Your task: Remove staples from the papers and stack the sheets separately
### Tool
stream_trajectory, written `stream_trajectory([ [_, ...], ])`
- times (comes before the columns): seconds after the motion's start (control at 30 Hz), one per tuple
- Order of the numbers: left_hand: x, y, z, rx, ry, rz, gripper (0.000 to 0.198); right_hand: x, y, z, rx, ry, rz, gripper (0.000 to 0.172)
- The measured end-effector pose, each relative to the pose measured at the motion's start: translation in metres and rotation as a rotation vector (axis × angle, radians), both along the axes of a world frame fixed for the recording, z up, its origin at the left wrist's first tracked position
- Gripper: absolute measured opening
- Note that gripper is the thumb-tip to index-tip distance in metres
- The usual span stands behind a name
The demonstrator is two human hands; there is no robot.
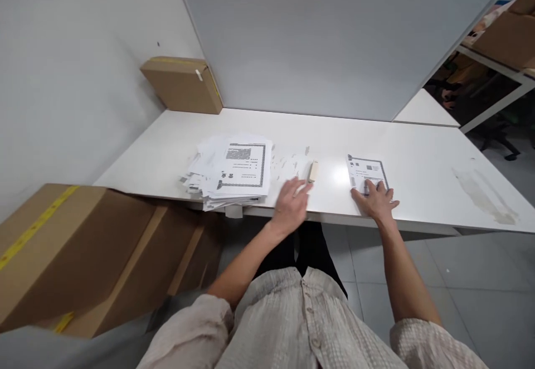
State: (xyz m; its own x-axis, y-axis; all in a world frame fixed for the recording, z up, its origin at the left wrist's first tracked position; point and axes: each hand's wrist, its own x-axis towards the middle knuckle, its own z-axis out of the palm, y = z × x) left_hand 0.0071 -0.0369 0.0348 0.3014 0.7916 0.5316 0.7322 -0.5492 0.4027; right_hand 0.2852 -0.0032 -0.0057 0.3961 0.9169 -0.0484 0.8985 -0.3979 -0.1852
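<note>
The person is sitting at a white worktop [418,151] and working with printed sheets. The right hand [376,199] is lying flat and open on the near edge of a single sheet [368,173], fingers spread and pressing it down against the worktop rather than gripping it. The sheet is lying face up, right of centre, well apart from the pile of sheets [232,171]. That pile is sitting loosely fanned at the front edge to the left, with some sheets overhanging. The left hand [291,202] is reaching forward, open with fingers extended and holding nothing. Its fingertips are arriving at the near end of a small beige block [312,171], which is lying between the pile and the single sheet; contact cannot be confirmed. Small paper scraps [288,163] are lying scattered just left of the block. A cardboard box [184,85] is standing in the far left corner, and large cartons [83,246] are resting below the worktop on the left. Judgement: the step in hand appears to be steadying the single sheet while going for the block. Closing on the block would call for a light pinch across its narrow sides, with the right hand holding the sheet flat.
</note>
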Motion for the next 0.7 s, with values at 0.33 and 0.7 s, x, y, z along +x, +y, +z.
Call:
stream_trajectory([
  [0.33,-0.101,0.003,0.005,-0.042,0.365,0.228,0.023,-0.113,-0.013,0.030,0.395,0.573,0.453,0.050],
  [0.7,-0.095,0.003,0.007,0.036,0.194,0.289,0.022,-0.194,-0.018,0.024,0.098,1.357,0.451,0.034],
])
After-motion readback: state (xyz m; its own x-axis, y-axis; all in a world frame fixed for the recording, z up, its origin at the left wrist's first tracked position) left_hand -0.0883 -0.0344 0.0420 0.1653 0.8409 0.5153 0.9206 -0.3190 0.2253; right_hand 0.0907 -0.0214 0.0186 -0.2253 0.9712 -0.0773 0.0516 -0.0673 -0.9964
